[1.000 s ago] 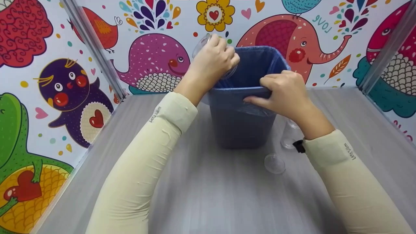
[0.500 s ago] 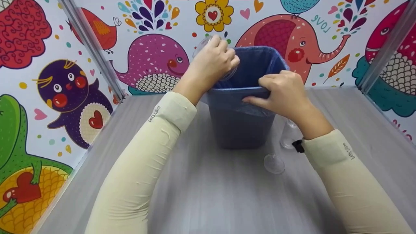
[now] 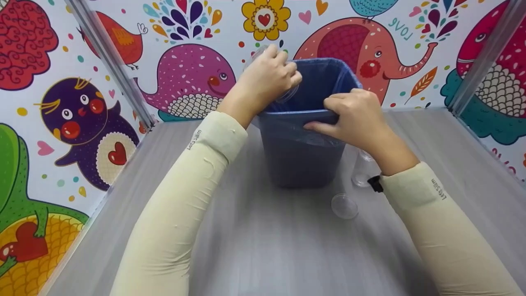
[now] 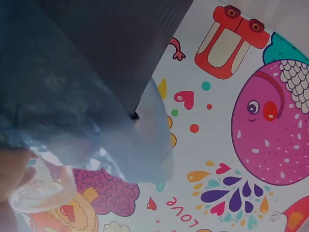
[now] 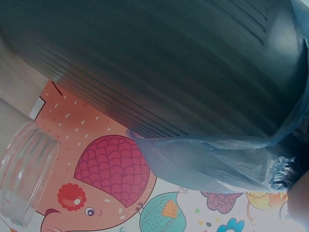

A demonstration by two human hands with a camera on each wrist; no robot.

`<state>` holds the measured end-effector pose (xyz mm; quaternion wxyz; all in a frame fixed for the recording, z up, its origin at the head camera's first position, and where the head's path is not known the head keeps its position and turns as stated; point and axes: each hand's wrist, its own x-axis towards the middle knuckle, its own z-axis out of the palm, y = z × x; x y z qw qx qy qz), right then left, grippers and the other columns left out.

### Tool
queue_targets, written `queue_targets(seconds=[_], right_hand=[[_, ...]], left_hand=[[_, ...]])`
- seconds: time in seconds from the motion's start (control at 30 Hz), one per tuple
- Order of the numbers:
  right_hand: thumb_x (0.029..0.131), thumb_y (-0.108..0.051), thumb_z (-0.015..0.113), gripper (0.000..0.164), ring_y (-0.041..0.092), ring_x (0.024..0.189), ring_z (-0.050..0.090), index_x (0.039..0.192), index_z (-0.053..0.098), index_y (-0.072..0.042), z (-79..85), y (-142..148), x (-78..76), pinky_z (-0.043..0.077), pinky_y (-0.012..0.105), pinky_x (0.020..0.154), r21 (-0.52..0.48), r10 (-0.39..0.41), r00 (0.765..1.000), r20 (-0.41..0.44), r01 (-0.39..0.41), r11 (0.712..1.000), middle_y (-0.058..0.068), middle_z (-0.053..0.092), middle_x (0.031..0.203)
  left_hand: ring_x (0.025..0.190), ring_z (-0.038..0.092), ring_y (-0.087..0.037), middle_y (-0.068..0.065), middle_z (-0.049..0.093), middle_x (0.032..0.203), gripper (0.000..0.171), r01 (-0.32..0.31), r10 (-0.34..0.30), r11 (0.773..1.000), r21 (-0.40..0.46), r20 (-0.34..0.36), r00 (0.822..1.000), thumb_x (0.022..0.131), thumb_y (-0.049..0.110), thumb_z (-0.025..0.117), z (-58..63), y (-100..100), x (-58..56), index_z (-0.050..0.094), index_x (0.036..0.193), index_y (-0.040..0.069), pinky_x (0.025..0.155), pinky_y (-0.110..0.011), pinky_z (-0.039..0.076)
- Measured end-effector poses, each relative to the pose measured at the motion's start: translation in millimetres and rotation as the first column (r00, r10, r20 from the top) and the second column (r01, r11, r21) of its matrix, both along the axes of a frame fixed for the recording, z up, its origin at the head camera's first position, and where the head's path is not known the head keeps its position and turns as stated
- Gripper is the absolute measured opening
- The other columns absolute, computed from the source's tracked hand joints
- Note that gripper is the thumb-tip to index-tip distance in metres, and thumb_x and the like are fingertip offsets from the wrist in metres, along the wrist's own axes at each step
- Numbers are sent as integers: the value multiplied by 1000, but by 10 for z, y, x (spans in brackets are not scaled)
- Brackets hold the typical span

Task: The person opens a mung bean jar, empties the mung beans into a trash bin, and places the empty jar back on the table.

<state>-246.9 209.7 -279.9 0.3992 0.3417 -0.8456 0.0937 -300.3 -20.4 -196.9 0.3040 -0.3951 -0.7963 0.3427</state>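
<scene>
My left hand (image 3: 269,78) grips a clear plastic jar (image 3: 255,56) at the left rim of a dark trash bin (image 3: 304,162). The jar is tilted, its round lower end (image 3: 289,95) by the bin's opening. In the left wrist view, part of the jar (image 4: 43,194) shows beside the blue bag. My right hand (image 3: 357,117) holds the bin's near right rim, thumb outside and fingers over the edge. A blue trash bag (image 3: 287,123) lines the bin and folds over its rim; in the right wrist view the bag (image 5: 207,162) hangs loose along the bin wall.
A second clear jar (image 3: 363,170) stands on the grey tabletop (image 3: 263,246) right of the bin, partly behind my right wrist. A clear round lid (image 3: 344,206) lies in front of it. Cartoon-printed panels (image 3: 197,78) enclose the back and sides.
The head view has shifted slightly, so the scene sits a little further left. Both hands keep their places on the jar and the bin rim.
</scene>
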Motion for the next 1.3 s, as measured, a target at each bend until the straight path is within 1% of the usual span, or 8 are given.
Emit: queue_targets(seconds=[0.27,0.4,0.57,0.7,0.87,0.97,1.07,1.3], right_hand=[[84,-52,88,60,28,52,48,65,48,-12,6,-6,13,37,39,57,-6,-7,1000,21,7,1000,9,55,59],[84,-53,88,61,28,51,47,65,47,-12,1,-9,3,36,39,57,-3,-5,1000,14,5,1000,9,54,59],[84,-53,88,62,28,51,47,64,46,-12,3,-1,1,35,39,56,-2,-5,1000,7,5,1000,9,54,58],[84,-53,88,61,28,51,47,64,47,-12,6,-2,6,35,39,56,-1,-8,1000,14,8,1000,9,53,58],[84,-53,88,62,27,51,45,64,46,-12,3,-6,12,34,38,56,-2,-7,1000,13,7,1000,9,52,58],[84,-52,88,62,26,50,44,64,46,-12,2,-7,6,33,38,55,0,-4,1000,2,4,1000,8,51,57],[85,-52,88,61,26,50,44,64,46,-12,2,-12,-1,34,38,55,4,1,1000,1,-1,1000,8,52,57],[83,-51,89,61,27,50,45,64,47,-12,5,-7,2,35,38,56,-5,-9,1000,17,9,1000,9,52,58]], left_hand=[[119,63,-35,-10,73,124,30,-17,17,1000,-18,-2,1000,105,16,68,11,-8,17,63,134,12,111,-48,47],[123,62,-37,-12,72,128,35,-35,33,994,-101,-23,999,105,16,67,18,13,20,61,140,13,114,-51,45],[124,62,-38,-14,71,130,31,-25,11,972,-234,-62,998,110,15,56,35,62,23,62,140,14,116,-53,42],[122,63,-38,-14,71,128,29,-4,-13,963,-269,-62,998,112,14,51,36,83,18,63,138,14,114,-53,42],[122,63,-38,-14,71,129,28,-5,-10,969,-248,-59,998,111,15,54,33,67,17,63,137,14,115,-52,42],[118,65,-36,-13,73,126,25,24,-33,992,-121,-72,997,111,12,53,35,50,2,65,133,12,113,-52,45],[115,65,-35,-11,73,125,25,32,-34,998,-48,-55,998,109,10,58,64,38,-4,65,133,13,111,-50,47],[127,60,-34,-11,68,139,49,-74,74,987,-142,-6,997,99,20,77,164,57,10,59,145,17,117,-50,42]])
